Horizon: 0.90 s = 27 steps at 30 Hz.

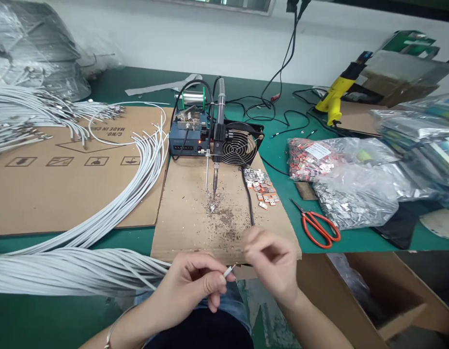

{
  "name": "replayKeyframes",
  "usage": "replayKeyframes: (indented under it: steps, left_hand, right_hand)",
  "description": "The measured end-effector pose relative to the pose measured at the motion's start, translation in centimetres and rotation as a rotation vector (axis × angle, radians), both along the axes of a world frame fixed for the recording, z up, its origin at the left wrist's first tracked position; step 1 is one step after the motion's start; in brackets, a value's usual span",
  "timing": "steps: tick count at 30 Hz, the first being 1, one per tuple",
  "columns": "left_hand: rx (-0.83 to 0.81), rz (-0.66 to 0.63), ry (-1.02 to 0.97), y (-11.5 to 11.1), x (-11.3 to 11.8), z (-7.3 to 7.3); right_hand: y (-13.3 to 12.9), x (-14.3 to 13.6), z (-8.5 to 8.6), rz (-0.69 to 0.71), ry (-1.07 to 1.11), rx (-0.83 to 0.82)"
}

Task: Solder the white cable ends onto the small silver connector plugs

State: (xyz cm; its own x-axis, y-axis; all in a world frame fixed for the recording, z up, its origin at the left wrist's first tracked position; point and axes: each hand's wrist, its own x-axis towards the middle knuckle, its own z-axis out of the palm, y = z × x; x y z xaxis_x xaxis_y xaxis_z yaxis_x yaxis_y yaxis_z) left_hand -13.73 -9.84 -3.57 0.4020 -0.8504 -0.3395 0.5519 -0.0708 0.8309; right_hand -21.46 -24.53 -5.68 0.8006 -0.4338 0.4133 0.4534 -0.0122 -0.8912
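The left hand is pinching a white cable between thumb and fingers, its stripped end pointing up and right, just past the near edge of the cardboard. The right hand is hovering just beside that end, its thumb and index finger curling close together; blur is hiding the tips, so whether they are gripping anything is hard to tell. The soldering iron is pointing down over the cardboard, beyond both hands.

A plain white wall rose behind a green-topped worktable, beneath a pale-framed window.
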Motion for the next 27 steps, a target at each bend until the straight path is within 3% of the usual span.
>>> replayKeyframes:
  steps: [2, 5, 8, 10, 12, 14, 16, 20, 23, 27]
  left_hand:
    - [-0.011, 0.041, -0.065, -0.1, 0.3, 0.1]
    - [0.009, 0.101, -0.214, 0.0, 0.5, -0.2]
    - [0.056, 0.146, -0.609, 0.5, 0.7, -0.6]
    - [0.051, 0.159, -0.894, 1.0, 0.8, -0.6]
    - [0.053, 0.132, -1.016, 1.4, 1.0, -0.4]
    - [0.071, 0.091, -0.902, 1.4, 0.9, -0.3]
    - [0.082, 0.099, -0.652, 1.2, 0.7, -0.5]
    - [-0.025, 0.209, -0.305, 0.6, -0.2, -1.7]
    - [-0.049, 0.259, -0.369, 0.7, -0.3, -2.3]
    - [0.013, 0.235, -0.737, 1.1, 0.3, -1.3]
  right_hand:
    - [-0.5, -0.2, 0.2, -0.102, 0.066, 0.047]
    - [-0.7, -0.5, 1.1, 0.014, 0.244, -0.161]
    - [-0.4, -0.5, 1.9, 0.14, 0.361, -0.318]
    - [-0.3, -0.3, 2.2, 0.141, 0.426, -0.331]
    - [-0.4, -0.1, 2.2, 0.175, 0.472, -0.298]
    - [-0.1, 0.2, 1.9, 0.221, 0.447, -0.2]
    - [0.5, 0.5, 1.3, 0.236, 0.35, -0.059]
    - [2.4, 0.9, 0.2, 0.107, 0.143, 0.148]
    - [2.5, 1.0, 0.4, 0.082, 0.179, 0.134]
    - [0.6, 0.8, 1.7, 0.217, 0.424, -0.137]
